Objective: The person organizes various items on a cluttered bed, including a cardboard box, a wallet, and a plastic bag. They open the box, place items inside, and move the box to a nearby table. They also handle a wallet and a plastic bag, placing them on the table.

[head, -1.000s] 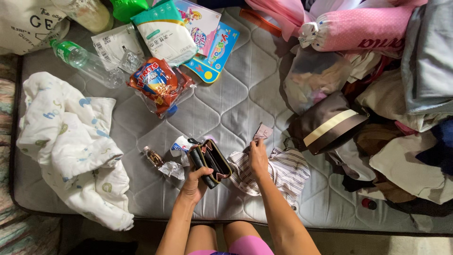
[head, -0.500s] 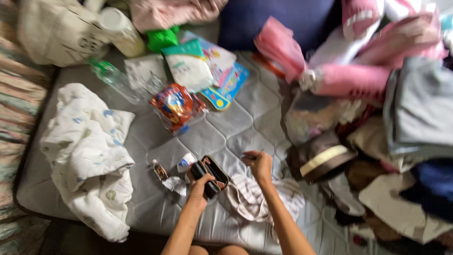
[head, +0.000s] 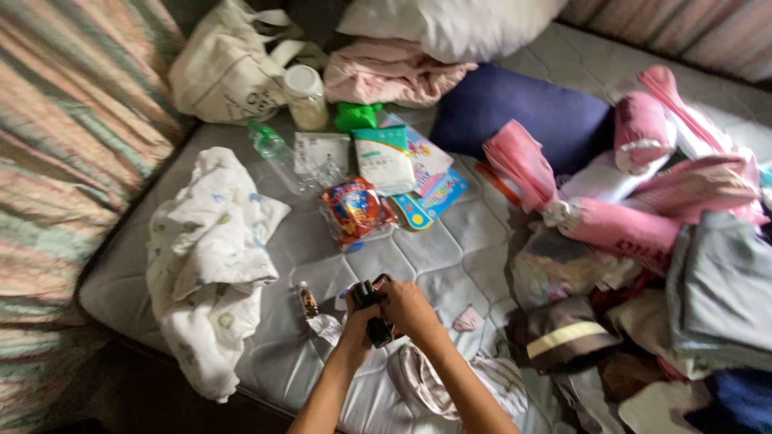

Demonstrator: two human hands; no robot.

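Both my hands meet on a small black wallet (head: 371, 309) above the grey quilted mattress (head: 450, 249). My left hand (head: 359, 321) grips it from below. My right hand (head: 408, 309) closes over its right side and hides most of it. A striped cloth (head: 450, 382) lies under my forearms. A small pink scrap (head: 466, 321) rests on the mattress just right of my right hand. To the left of the wallet lie a tiny brown bottle (head: 306, 299) and crumpled white paper (head: 326, 326).
A white printed blanket (head: 209, 257) is heaped at the left. A red snack bag (head: 355, 207), packets, a plastic bottle (head: 269, 146) and a jar (head: 305, 96) lie farther up. A navy cushion (head: 515, 116), pink rolls and piled clothes (head: 691, 305) fill the right. Striped fabric (head: 72, 161) borders the left.
My right hand came off the pink scrap, which now lies on the mattress, and joined my left hand on the wallet. The camera tilted up, showing more of the bed.
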